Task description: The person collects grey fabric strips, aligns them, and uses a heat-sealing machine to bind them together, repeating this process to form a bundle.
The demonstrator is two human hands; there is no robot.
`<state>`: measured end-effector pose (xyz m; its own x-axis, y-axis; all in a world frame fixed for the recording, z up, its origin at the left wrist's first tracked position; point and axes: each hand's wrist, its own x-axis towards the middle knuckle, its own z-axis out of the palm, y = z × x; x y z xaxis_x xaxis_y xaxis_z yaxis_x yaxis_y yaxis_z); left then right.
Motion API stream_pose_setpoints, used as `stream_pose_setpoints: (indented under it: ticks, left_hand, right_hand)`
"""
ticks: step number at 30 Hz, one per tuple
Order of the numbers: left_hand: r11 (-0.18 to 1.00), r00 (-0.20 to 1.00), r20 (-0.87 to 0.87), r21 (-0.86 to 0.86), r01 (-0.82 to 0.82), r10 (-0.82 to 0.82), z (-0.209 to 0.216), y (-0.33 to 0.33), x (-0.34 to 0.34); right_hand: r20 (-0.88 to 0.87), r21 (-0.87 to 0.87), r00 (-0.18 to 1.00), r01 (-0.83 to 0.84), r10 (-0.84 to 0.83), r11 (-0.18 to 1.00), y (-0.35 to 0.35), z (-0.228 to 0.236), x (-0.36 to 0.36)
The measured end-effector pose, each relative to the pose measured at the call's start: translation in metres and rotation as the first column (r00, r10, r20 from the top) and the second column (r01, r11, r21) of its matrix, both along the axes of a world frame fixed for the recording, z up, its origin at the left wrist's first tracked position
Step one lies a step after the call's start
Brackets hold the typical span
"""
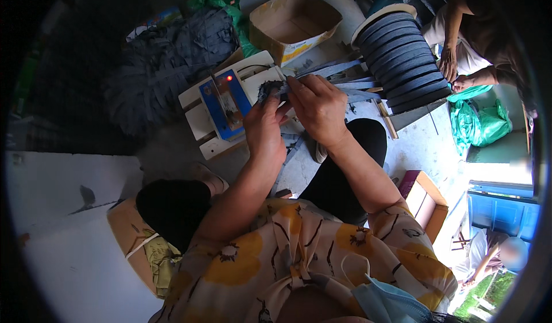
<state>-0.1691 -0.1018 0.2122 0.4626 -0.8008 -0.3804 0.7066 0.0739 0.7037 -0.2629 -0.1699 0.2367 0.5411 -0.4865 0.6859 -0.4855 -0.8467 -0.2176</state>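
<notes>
My left hand (265, 128) and my right hand (318, 105) meet in front of me, both closed on the ends of dark grey fabric strips. A frayed, bunched bit of the strip ends (270, 89) sticks out past my left fingers. Several flat grey strips (357, 84) run from my right hand toward a large spool (397, 58) wound with the same grey band. Just left of my hands sits a small machine (234, 105) with a blue top plate, a raised metal bar and a lit red lamp. My fingers hide how the strips lie between them.
Behind the machine lies a big heap of grey strips (172, 64). An open cardboard box (296, 27) stands beyond it. At right, another person's hands (454, 75) work beside the spool, above green plastic bags (480, 124). More boxes (422, 202) flank my legs; a farther person sits lower right.
</notes>
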Motion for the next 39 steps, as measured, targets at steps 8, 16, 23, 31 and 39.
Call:
stream_pose_setpoints:
  ticks: [8,16,23,31,39]
  left_hand:
    - [1.0,0.999,-0.027,-0.012,-0.019,0.019,-0.014,0.0,0.001]
    - [0.982,0.981,-0.132,-0.148,0.12,-0.14,-0.021,0.0,0.012]
    - [0.98,0.935,-0.312,-0.154,0.125,-0.168,-0.008,0.001,0.012]
    - [0.975,0.943,-0.273,-0.162,0.151,-0.192,-0.031,-0.001,0.023]
    - [0.997,0.992,-0.099,-0.028,0.074,-0.076,0.002,0.004,0.018]
  right_hand:
    - [-0.181,0.04,0.983,0.045,-0.037,0.998,0.013,0.003,0.005]
    - [-0.318,-0.022,0.943,0.093,-0.095,0.995,0.026,-0.01,0.021]
    - [-0.39,0.049,0.915,0.127,-0.098,0.991,0.033,0.001,0.023]
    - [0.135,0.345,0.99,-0.093,0.049,0.934,0.03,-0.007,0.003]
    - [0.618,0.127,0.582,0.589,-0.528,0.798,-0.104,-0.009,-0.173]
